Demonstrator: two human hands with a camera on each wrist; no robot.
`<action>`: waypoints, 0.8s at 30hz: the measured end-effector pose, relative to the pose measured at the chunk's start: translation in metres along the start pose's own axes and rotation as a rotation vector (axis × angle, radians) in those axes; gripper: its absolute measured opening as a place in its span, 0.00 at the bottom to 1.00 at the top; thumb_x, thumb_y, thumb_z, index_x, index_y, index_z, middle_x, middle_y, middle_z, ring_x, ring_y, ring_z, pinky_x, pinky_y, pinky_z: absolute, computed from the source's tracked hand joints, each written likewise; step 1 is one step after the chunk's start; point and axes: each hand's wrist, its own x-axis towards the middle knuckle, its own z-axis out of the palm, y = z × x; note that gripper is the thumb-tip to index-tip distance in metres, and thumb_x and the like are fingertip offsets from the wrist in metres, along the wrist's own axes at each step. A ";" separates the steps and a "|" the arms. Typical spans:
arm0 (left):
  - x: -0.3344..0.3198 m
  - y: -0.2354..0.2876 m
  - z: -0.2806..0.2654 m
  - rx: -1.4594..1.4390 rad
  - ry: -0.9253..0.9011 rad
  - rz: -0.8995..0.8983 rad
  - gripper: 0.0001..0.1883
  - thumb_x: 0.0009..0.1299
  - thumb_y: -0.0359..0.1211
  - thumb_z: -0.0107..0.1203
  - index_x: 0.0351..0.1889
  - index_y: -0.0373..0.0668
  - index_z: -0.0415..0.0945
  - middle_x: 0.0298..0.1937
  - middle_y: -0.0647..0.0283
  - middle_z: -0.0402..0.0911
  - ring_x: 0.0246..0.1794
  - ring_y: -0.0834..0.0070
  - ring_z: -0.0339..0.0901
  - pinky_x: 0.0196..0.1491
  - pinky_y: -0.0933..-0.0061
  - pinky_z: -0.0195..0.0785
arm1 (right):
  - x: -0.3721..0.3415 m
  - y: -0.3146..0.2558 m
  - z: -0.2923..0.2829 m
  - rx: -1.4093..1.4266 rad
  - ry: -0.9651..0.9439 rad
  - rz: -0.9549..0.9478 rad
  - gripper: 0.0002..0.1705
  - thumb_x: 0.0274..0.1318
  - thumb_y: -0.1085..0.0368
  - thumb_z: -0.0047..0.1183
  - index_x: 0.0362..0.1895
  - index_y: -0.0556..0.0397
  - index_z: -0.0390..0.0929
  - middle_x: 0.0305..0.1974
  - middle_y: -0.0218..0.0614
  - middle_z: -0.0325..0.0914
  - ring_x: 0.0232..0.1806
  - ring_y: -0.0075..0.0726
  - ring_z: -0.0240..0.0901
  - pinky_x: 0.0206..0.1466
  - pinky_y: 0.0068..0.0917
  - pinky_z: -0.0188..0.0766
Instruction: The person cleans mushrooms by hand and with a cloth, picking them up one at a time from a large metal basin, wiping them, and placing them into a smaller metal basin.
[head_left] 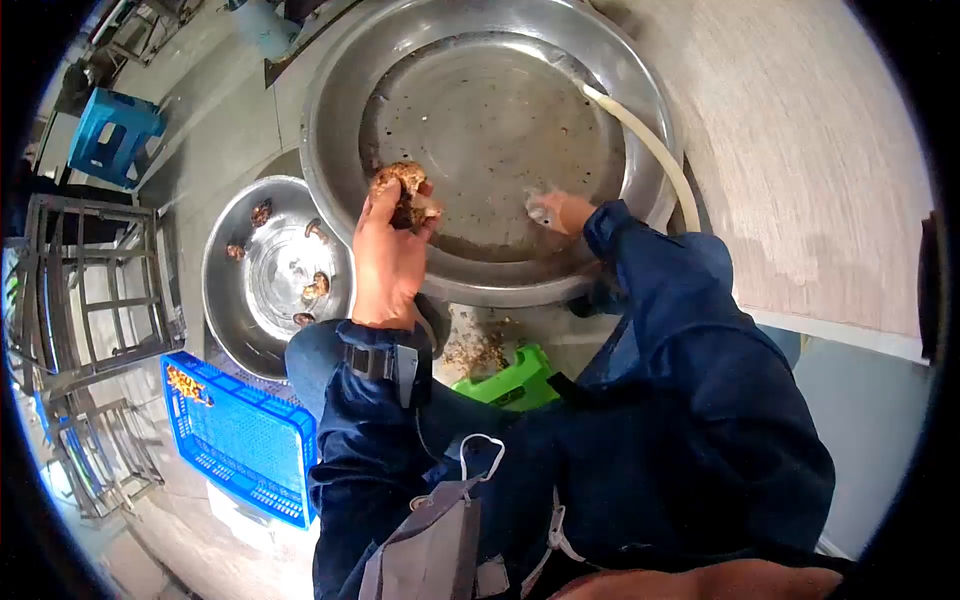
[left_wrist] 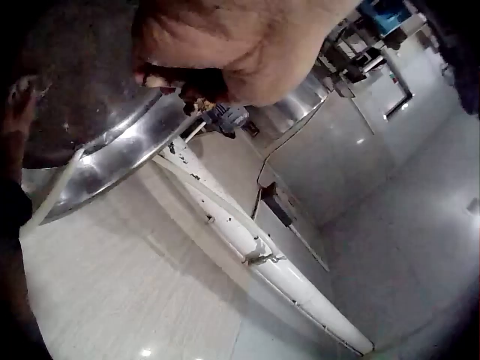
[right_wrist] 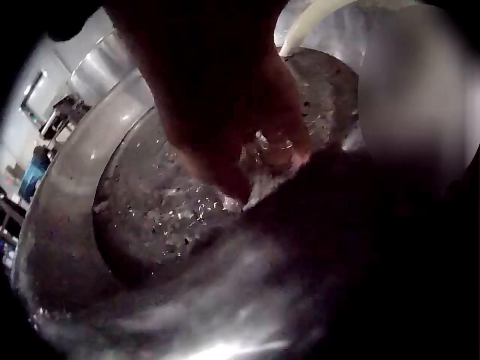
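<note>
My left hand grips a brown, mottled mushroom over the left side of a large steel basin. Its thumb and fingers curl around the lump, and a pale part shows near the fingertips. In the left wrist view the hand hides most of it. My right hand reaches down into the basin's cloudy water. The right wrist view shows its fingers pointing down and spread, with splashing water between them. Dark specks float in the water.
A smaller steel basin with several mushrooms stands at the left. Below it is a blue plastic crate with orange-brown pieces in one corner. A pale hose runs over the large basin's rim. A green plastic object lies below the basin.
</note>
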 end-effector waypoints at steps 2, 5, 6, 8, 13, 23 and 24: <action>0.006 -0.003 -0.005 -0.012 -0.055 -0.021 0.17 0.75 0.36 0.51 0.59 0.42 0.70 0.53 0.60 0.78 0.56 0.64 0.75 0.58 0.54 0.66 | 0.007 -0.015 -0.010 0.042 -0.270 -0.102 0.29 0.51 0.60 0.56 0.61 0.44 0.74 0.54 0.46 0.78 0.54 0.52 0.76 0.57 0.45 0.73; 0.009 -0.008 0.000 -0.053 -0.111 -0.017 0.16 0.76 0.38 0.50 0.58 0.45 0.72 0.52 0.62 0.78 0.52 0.66 0.75 0.54 0.55 0.67 | 0.032 0.007 -0.001 -0.039 -0.268 0.030 0.27 0.54 0.54 0.55 0.59 0.45 0.76 0.53 0.46 0.78 0.49 0.52 0.79 0.52 0.47 0.76; 0.008 -0.008 0.005 -0.065 -0.113 -0.016 0.16 0.76 0.39 0.50 0.58 0.46 0.73 0.51 0.62 0.78 0.52 0.66 0.75 0.53 0.55 0.68 | 0.036 0.009 -0.002 -0.267 -0.114 0.034 0.28 0.56 0.50 0.55 0.60 0.46 0.75 0.53 0.48 0.78 0.47 0.53 0.79 0.48 0.48 0.77; 0.009 -0.008 0.009 -0.089 -0.131 -0.071 0.17 0.77 0.43 0.47 0.60 0.51 0.71 0.48 0.65 0.79 0.46 0.71 0.75 0.49 0.63 0.67 | 0.013 0.001 -0.009 -0.233 -0.112 0.168 0.31 0.57 0.46 0.55 0.61 0.48 0.74 0.54 0.49 0.78 0.47 0.53 0.79 0.47 0.48 0.78; 0.016 -0.012 0.011 -0.136 -0.197 -0.161 0.21 0.79 0.51 0.38 0.58 0.51 0.72 0.51 0.62 0.78 0.47 0.67 0.74 0.51 0.55 0.65 | -0.007 -0.054 -0.037 0.120 -0.511 0.078 0.31 0.58 0.45 0.55 0.58 0.51 0.76 0.50 0.48 0.80 0.46 0.51 0.79 0.51 0.43 0.73; 0.052 -0.076 0.003 0.051 -0.087 -0.223 0.26 0.78 0.59 0.32 0.50 0.53 0.75 0.47 0.70 0.78 0.43 0.72 0.72 0.45 0.57 0.62 | -0.082 -0.173 -0.166 0.493 0.354 -0.187 0.24 0.61 0.45 0.53 0.48 0.53 0.78 0.46 0.48 0.80 0.46 0.56 0.77 0.48 0.43 0.72; 0.044 -0.078 0.014 0.096 -0.084 -0.253 0.27 0.79 0.59 0.31 0.49 0.52 0.75 0.44 0.70 0.79 0.41 0.72 0.73 0.42 0.61 0.63 | -0.087 -0.177 -0.159 0.422 0.506 -0.273 0.21 0.62 0.48 0.52 0.49 0.50 0.78 0.46 0.48 0.80 0.45 0.57 0.77 0.47 0.43 0.73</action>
